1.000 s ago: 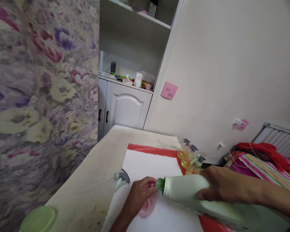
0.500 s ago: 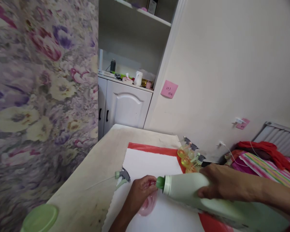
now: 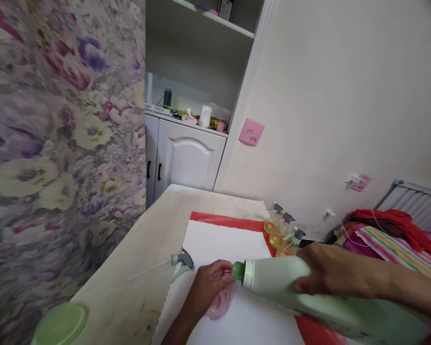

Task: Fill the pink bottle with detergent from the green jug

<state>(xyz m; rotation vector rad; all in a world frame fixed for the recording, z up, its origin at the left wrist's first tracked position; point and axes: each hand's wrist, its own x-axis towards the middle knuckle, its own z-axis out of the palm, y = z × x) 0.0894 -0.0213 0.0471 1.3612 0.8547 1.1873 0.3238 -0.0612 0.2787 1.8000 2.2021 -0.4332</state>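
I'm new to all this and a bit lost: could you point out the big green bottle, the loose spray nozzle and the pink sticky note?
big green bottle (image 3: 280, 282): head view, on its pale body near the neck.
loose spray nozzle (image 3: 183, 261): head view, on its grey trigger head.
pink sticky note (image 3: 251, 132): head view, on its middle.

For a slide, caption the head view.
Right hand tips a large pale green bottle toward a small pink bottle held by the left hand.

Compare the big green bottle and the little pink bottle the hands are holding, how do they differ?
The green bottle is large, opaque and pale green; the pink bottle is small and see-through pink. The right hand holds the green bottle tipped on its side, spout toward the pink bottle, which the left hand steadies on the white sheet. Both have their caps off.
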